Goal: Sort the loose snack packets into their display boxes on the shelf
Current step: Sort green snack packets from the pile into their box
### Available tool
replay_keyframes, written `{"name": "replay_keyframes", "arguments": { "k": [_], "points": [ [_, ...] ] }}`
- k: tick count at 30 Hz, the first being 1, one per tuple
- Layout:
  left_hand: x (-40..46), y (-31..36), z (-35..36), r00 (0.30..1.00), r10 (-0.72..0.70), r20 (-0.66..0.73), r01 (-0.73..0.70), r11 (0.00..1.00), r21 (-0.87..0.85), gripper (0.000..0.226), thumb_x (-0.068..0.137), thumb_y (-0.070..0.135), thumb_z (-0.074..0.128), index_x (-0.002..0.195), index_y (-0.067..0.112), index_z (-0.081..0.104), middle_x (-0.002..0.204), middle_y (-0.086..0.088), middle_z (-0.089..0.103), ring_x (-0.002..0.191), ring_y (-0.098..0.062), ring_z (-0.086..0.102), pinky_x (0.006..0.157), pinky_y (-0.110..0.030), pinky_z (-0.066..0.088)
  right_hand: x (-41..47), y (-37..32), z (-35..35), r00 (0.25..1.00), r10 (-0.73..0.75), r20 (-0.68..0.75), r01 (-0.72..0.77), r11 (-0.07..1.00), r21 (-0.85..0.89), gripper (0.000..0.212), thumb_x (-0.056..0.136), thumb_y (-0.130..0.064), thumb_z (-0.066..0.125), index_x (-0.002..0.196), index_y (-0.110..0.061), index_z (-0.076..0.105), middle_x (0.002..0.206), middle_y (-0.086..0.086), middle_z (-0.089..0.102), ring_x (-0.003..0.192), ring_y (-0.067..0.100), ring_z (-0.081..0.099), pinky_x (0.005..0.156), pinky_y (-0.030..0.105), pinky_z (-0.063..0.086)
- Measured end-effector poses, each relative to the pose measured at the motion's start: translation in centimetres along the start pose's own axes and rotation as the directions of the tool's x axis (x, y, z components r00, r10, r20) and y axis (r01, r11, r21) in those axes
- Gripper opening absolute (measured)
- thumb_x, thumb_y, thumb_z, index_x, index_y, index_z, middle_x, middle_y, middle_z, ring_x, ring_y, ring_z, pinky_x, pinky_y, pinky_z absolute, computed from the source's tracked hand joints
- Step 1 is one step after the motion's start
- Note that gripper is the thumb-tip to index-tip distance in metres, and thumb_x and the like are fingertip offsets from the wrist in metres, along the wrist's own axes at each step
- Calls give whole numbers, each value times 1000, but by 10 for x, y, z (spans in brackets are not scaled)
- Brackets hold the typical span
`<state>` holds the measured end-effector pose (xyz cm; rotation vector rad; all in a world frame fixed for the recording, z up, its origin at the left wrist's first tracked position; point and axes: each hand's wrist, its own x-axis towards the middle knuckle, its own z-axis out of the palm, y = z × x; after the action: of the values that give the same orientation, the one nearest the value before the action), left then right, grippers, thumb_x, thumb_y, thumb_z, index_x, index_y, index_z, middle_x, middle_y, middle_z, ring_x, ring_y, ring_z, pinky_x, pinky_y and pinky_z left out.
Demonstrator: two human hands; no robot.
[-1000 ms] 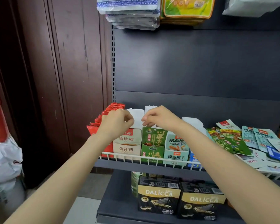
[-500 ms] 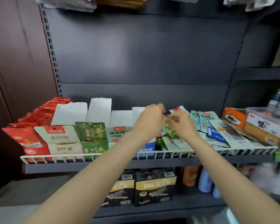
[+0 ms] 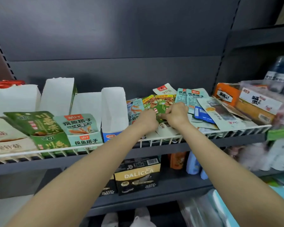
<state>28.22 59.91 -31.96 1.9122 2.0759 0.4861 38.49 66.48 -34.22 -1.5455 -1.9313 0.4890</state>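
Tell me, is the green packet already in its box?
Not yet: both hands, left hand and right hand, hold the green packet over the loose pile.

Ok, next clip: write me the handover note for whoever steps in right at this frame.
Left hand and right hand both pinch a green packet over the loose pile.
Boxes along the shelf's left part: beige box, green box, teal box hold packets; the blue box looks empty from here.
Left to do: drop this packet into the green box, then sort the rest of the pile by colour.
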Motion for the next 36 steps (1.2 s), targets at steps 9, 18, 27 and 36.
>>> {"name": "replay_keyframes", "arguments": {
  "k": [9, 18, 27, 36],
  "points": [
    [-22, 9, -32, 943, 152, -296, -193, 975, -114, 78, 90, -4, 49, 151, 26, 10, 158, -8, 5, 130, -23, 41, 93, -29, 39, -55, -25, -57, 869, -273, -413, 415, 857, 306, 11, 95, -11, 49, 87, -13, 43, 66, -6, 44, 51, 5, 37, 50, 20, 30],
    [-68, -8, -85, 786, 234, -572, -297, 955, -16, 12, 93, 12, 56, 85, 10, 64, 75, 5, 53, 73, -14, 50, 63, -23, 33, -97, -69, -94, 873, -328, -360, 475, 735, 483, 6, 86, -24, 66, 88, -20, 62, 85, -10, 67, 85, 8, 64, 78, 34, 53],
    [-133, -93, -141, 706, 113, -699, -206, 977, -49, 18, 91, 19, 60, 109, 14, 62, 107, -1, 61, 84, -14, 60, 76, -27, 48, -114, -157, -53, 838, -454, -303, 540, 774, 330, 16, 87, -30, 65, 83, -16, 71, 73, 1, 71, 73, 24, 67, 71, 50, 55],
    [-182, -190, -173, 845, 99, -525, 3, 981, 192, 24, 89, 38, 59, 102, 19, 66, 104, 0, 62, 100, -20, 55, 87, -41, 44, -114, -236, 6, 832, -515, -207, 555, 763, 333, 22, 87, -27, 66, 76, -8, 66, 70, 5, 69, 70, 27, 64, 71, 46, 53]
  ]
}}
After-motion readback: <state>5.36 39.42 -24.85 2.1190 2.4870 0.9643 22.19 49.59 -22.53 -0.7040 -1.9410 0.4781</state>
